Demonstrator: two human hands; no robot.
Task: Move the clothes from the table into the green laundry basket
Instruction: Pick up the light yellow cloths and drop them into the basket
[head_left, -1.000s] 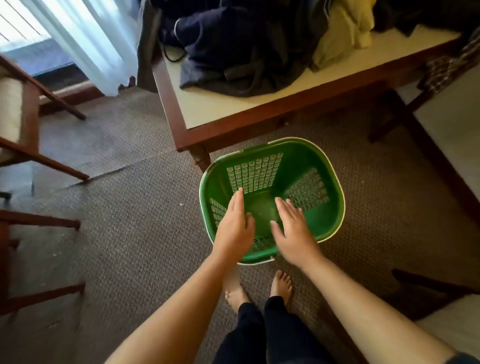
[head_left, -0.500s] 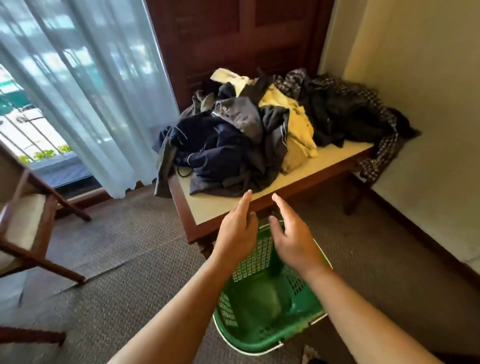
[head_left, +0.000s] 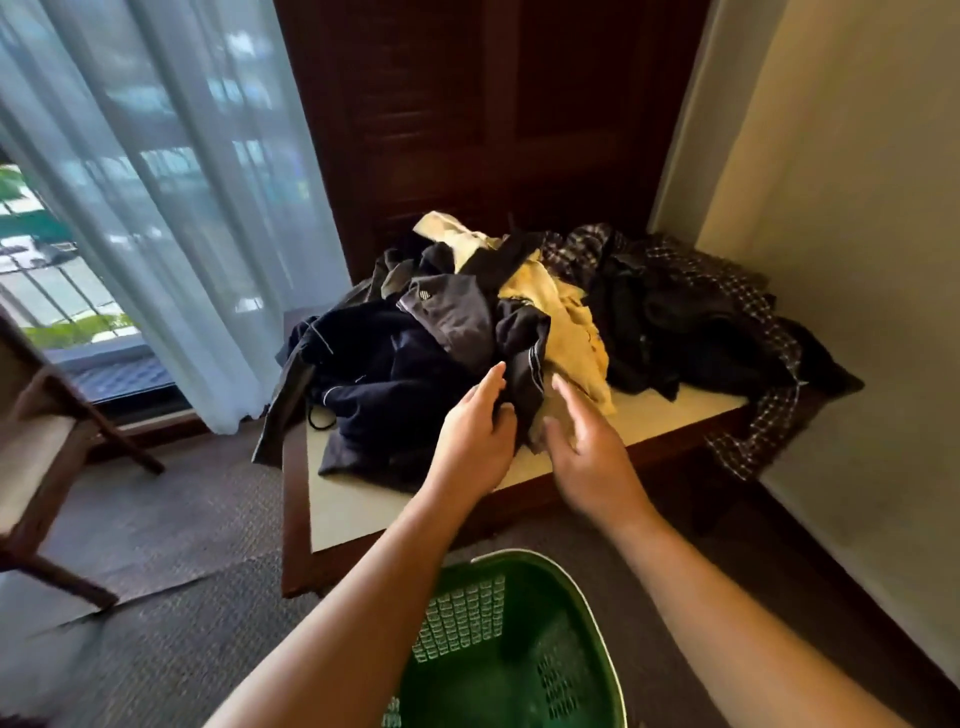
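A heap of clothes covers the far part of the low wooden table: navy and grey garments at the left, a yellow one in the middle, dark and checked ones at the right. The green laundry basket stands on the carpet in front of the table, nothing visible inside. My left hand reaches over the table's front edge with straight fingers at the dark cloth. My right hand is beside it, fingers relaxed, at the edge of the yellow garment. Neither hand holds anything.
A wooden chair stands at the left by a sheer curtain and window. A dark wooden door is behind the table, a cream wall at the right. A checked garment hangs over the table's right edge.
My view has lifted from the basket to the table. Both hands have moved forward from above the basket to the near edge of the clothes heap.
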